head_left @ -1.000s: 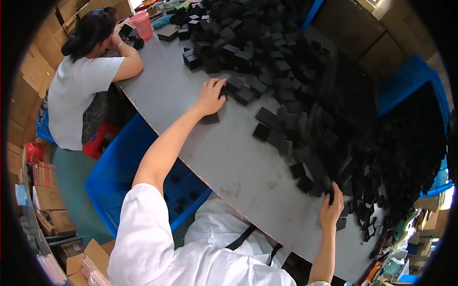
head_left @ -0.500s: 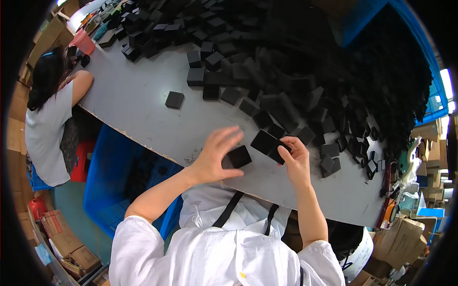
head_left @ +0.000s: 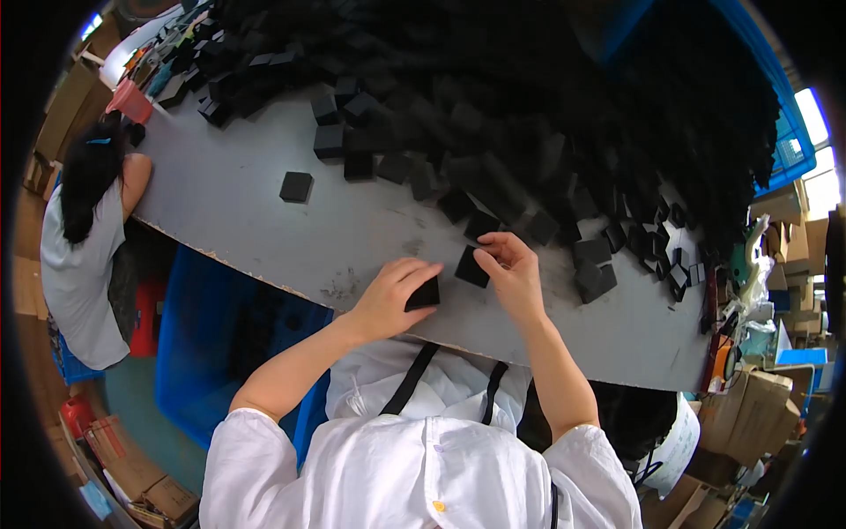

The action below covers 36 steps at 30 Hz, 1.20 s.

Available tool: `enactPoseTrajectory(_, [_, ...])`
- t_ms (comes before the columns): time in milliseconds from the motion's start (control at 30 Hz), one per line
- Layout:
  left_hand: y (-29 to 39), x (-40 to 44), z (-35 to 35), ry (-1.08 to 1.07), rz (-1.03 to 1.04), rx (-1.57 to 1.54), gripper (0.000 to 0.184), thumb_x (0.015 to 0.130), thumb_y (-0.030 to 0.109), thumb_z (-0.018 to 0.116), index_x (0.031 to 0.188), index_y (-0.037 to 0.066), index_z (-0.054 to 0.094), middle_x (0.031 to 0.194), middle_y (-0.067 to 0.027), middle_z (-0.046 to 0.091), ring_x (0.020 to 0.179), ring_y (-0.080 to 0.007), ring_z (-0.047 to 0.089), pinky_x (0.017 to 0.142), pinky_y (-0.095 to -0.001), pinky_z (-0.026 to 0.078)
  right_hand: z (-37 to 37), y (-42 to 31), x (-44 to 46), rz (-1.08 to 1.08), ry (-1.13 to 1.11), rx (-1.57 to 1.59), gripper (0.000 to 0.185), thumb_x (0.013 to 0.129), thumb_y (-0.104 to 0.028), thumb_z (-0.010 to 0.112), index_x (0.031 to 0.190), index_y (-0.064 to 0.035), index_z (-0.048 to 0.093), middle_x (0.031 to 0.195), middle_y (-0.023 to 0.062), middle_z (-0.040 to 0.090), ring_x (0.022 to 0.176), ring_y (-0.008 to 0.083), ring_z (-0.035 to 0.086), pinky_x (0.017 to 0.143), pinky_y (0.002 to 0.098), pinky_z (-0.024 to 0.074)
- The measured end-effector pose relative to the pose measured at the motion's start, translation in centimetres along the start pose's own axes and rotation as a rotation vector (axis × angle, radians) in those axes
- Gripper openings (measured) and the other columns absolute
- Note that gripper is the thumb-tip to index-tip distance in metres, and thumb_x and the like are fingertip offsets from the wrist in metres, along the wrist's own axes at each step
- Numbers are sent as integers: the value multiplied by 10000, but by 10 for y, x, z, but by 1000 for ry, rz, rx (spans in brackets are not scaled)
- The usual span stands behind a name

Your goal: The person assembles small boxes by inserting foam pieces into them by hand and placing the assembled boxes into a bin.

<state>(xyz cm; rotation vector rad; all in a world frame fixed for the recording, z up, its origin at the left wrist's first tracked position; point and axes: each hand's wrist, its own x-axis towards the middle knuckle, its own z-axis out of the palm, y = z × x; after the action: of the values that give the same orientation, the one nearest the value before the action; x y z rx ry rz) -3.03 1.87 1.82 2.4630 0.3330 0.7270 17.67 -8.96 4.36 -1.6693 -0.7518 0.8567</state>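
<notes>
My left hand [head_left: 393,298] curls around a small black box [head_left: 425,294] at the table's near edge, with the thumb on its near side and the fingers over its far side. To the right, my right hand [head_left: 513,271] pinches another small black piece [head_left: 471,267] between thumb and fingers. This piece is dark and flat-faced, and I cannot tell whether it is a box or a lid. A narrow gap separates the two pieces. Just beyond my right fingers lies another black box [head_left: 480,224].
A large heap of black boxes [head_left: 423,115] covers the table's far side, near a blue crate [head_left: 797,150] at right. One black box [head_left: 296,187] sits apart on the grey table [head_left: 229,198]. A blue bin [head_left: 189,353] stands below the edge. A person [head_left: 84,256] sits at left.
My left hand has closed from spread fingers onto the near box. My right hand has moved left with its piece, closer to my left hand. The view has shifted slightly.
</notes>
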Motion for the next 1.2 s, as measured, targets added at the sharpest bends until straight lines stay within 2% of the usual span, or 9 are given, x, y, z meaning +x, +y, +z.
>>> enactPoseTrajectory(133, [7,5,13,-94,-121,-335,861,696,59,811,1463,69,420,1291,-159,561,1165,-349,562,1001,-439,476,12,-7,-10,-46,-104,-42,140,861,-66,733,978,-1,693,788,-7,640,722,50,560,649,207,439])
enactPoseTrajectory(200, [11,12,21,-68,-35,-341,890,696,59,812,1482,68,393,1284,-160,565,1165,-352,560,997,-439,475,13,-29,-13,-39,-87,-418,133,808,-102,762,870,7,717,683,32,649,641,85,565,583,263,444])
enactPoseTrajectory(367, [10,17,34,-22,40,-287,989,698,74,813,1539,51,293,1288,-163,565,1178,-365,542,1028,-435,431,1,-21,-13,-18,-104,-141,135,777,-87,779,873,0,740,677,49,670,603,88,567,573,259,447])
enactPoseTrajectory(500, [11,18,37,-71,103,-395,954,709,72,799,1525,42,305,1485,-175,416,1345,-362,446,1117,-437,394,15,-11,-17,-70,-51,-410,183,728,-61,797,866,25,712,659,93,647,595,127,562,584,303,467])
enactPoseTrajectory(600, [7,16,41,58,126,-247,917,728,99,791,1507,-3,318,1477,-214,408,1335,-379,444,1095,-444,402,4,-19,-11,-50,-183,16,205,819,20,710,1023,30,713,932,62,721,793,107,661,710,245,534])
enactPoseTrajectory(700, [6,8,40,-121,80,5,847,797,191,746,1500,-21,322,1492,-225,393,1330,-376,442,1070,-456,405,-64,-9,37,-381,340,-439,212,846,32,660,1055,16,691,915,83,693,825,158,664,742,260,525])
enactPoseTrajectory(800, [14,5,33,-64,75,92,778,857,281,685,1491,-16,344,1506,-224,385,1327,-373,437,1051,-469,401,-123,17,79,-504,532,-1042,516,779,-47,712,1271,-22,558,1242,191,600,1199,394,525,1030,454,413])
enactPoseTrajectory(1100, [16,-2,33,-62,143,231,695,862,291,695,1471,98,421,1578,-177,286,1368,-395,390,1101,-525,355,-152,34,103,-380,314,-1037,586,775,-177,730,1312,-32,544,1228,225,584,1184,401,536,998,445,447])
enactPoseTrajectory(1200, [16,-5,26,21,75,42,745,810,294,752,1459,109,436,1542,-168,337,1337,-404,416,1105,-506,345,-149,18,81,-519,501,-1057,525,822,-142,679,1316,-30,542,1240,213,590,1189,393,540,1015,455,443])
